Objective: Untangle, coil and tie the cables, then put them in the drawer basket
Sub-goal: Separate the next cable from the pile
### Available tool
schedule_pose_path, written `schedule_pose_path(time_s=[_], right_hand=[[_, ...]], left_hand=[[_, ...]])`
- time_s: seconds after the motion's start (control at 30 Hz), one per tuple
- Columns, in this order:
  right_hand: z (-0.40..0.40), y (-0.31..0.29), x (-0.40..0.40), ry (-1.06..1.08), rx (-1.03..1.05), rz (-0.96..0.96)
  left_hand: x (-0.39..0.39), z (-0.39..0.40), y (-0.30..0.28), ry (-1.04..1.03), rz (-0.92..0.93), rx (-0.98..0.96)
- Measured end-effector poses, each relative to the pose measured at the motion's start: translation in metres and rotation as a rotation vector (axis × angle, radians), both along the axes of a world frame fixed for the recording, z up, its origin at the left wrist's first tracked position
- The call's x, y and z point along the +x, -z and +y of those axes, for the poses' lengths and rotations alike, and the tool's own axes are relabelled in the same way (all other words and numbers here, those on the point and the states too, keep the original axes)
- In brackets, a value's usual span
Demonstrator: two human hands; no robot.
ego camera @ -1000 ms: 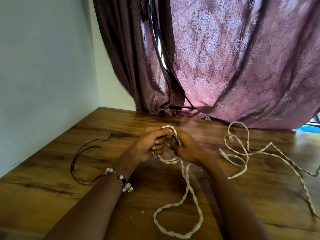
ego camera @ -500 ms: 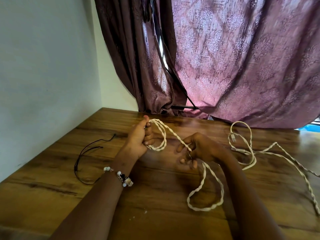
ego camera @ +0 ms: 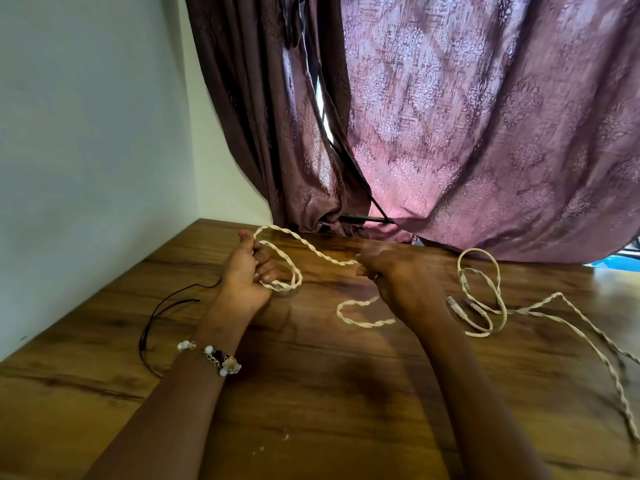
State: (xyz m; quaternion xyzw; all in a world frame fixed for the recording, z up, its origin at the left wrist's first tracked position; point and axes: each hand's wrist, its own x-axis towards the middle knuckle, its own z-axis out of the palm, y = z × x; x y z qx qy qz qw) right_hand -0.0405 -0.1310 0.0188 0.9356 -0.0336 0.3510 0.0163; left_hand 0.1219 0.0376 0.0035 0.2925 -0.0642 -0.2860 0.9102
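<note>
Now, left to right.
Wall (ego camera: 86, 133): pale, beside the wooden table (ego camera: 311, 410).
Black cord (ego camera: 162, 313): thin, lying loose on the table near the wall.
Left hand (ego camera: 247, 275): fingers curled round a small loop of the white cable (ego camera: 311, 249); beaded bracelet (ego camera: 214, 356) on the wrist.
White cable: twisted, runs taut from the left hand to the right, then trails over the table to loops and a plug end (ego camera: 455, 304) at right.
Right hand (ego camera: 398, 275): pinches the cable, apart from the left; blurred.
Curtain (ego camera: 485, 116): purple, patterned, behind the table.
</note>
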Motion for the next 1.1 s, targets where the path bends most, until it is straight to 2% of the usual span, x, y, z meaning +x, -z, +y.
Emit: schedule_pose_path(time_s=[0.1,0.17,0.27,0.33,0.43,0.5,0.57,0.63,0.7,0.8,1.0,1.1], right_hand=[[0.013,0.003,0.006,0.134,-0.143,0.264],[0.026,0.002,0.007,0.151,-0.25,0.37],[0.051,-0.002,0.006,0.09,-0.356,0.482],[0.058,-0.001,0.007,-0.054,-0.429,0.509],[0.065,-0.004,0.006,-0.153,-0.419,0.327],[0.061,-0.006,0.002,-0.184,-0.299,0.178],[0.052,-0.003,0.002,-0.225,-0.163,0.109],[0.041,-0.003,0.0,-0.206,-0.053,0.033],[0.031,-0.007,-0.003,-0.172,-0.03,-0.023],[0.017,-0.009,-0.009,-0.145,-0.043,-0.004],[0.006,-0.01,-0.006,-0.192,0.099,-0.043],[0.014,-0.013,-0.005,-0.269,0.336,0.015]], left_hand=[[-0.002,-0.002,0.0,0.056,-0.086,-0.023],[-0.006,-0.002,-0.003,0.131,-0.171,-0.074],[-0.017,-0.004,-0.006,0.176,-0.283,-0.086],[-0.024,-0.008,-0.005,0.116,-0.361,0.002],[-0.034,-0.016,-0.001,0.095,-0.494,0.226],[-0.039,-0.019,0.002,0.11,-0.579,0.354],[-0.042,-0.019,0.006,0.145,-0.7,0.459],[-0.048,-0.019,0.009,0.271,-0.82,0.495],[-0.057,-0.019,0.008,0.389,-0.883,0.51],[-0.063,-0.021,0.003,0.47,-0.853,0.48],[-0.05,-0.015,0.008,0.617,-0.735,0.366],[-0.047,-0.012,0.008,0.641,-0.593,0.219]])
